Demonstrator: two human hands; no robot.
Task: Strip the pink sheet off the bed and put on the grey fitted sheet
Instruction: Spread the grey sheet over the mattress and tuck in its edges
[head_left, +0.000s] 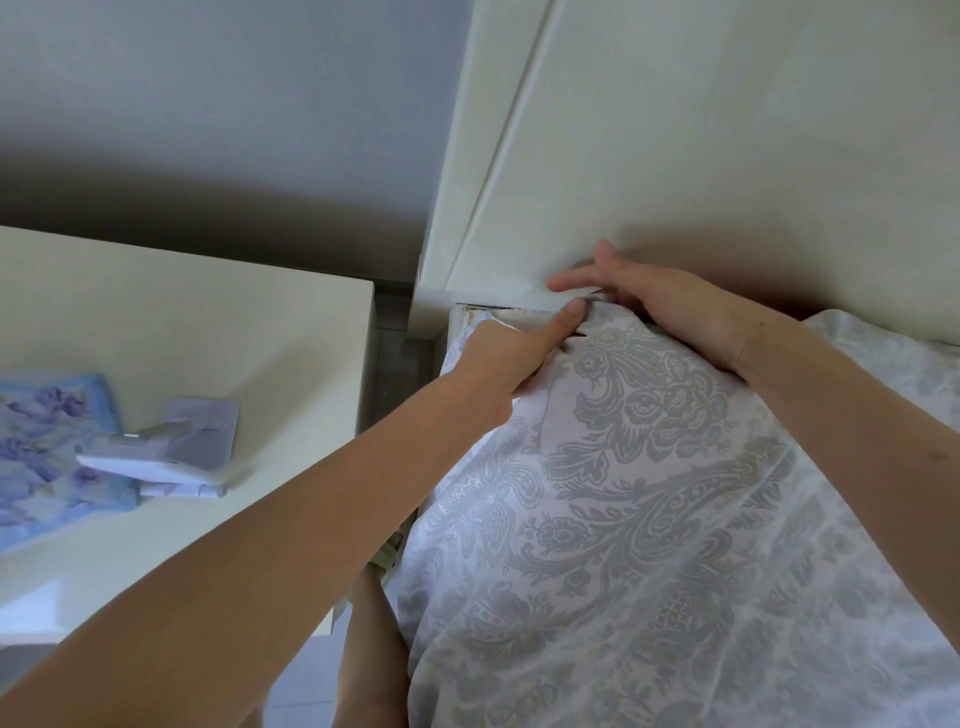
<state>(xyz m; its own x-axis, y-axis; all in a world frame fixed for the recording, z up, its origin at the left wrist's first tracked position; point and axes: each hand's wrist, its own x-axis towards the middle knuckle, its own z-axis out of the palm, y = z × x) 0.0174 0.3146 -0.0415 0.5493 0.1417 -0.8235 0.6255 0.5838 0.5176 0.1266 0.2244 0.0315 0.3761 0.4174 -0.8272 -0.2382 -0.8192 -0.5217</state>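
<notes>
Grey fitted sheet (649, 493) lies over the mattress (493, 315), hem at its corner by the headboard (675, 156); left hand (511, 358) grips the hem, right hand (670, 312) pushes it down with straight fingers. A slackened grip could let the elastic spring off

No lettering or number reads anywhere (the lilac stand (171, 457) seems too blurred to judge).
</notes>
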